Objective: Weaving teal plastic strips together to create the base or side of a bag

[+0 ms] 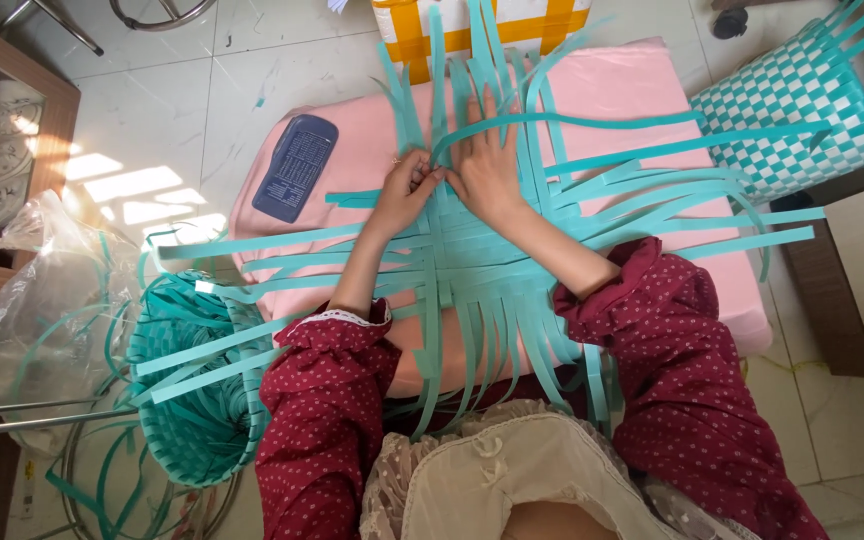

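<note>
Down on the pink cushion (652, 90) lay a flat woven mat of teal plastic strips (472, 255), its loose ends fanning out on every side over the cushion's edges. The left hand (407, 190) sat at the far edge of the woven part, fingers pinched together on the end of a teal strip (592, 122) that arched away to the right. The right hand (489, 165) lay just beside it, touching it, palm down on the weave with fingers spread flat and gripping nothing. Both forearms came out of dark red, white-dotted sleeves (327, 400) and crossed the near half of the mat. A dark blue flat case (297, 165) rested on the cushion's left part, apart from the hands. On the tiled floor (152, 110) to the left stood a half-woven teal basket (197, 400) with strips spilling from it, next to a clear plastic bag (32, 300). At the upper right lay a finished teal-and-white checked basket (792, 110), and a yellow-and-white one (482, 25) showed beyond the cushion's far edge.
</note>
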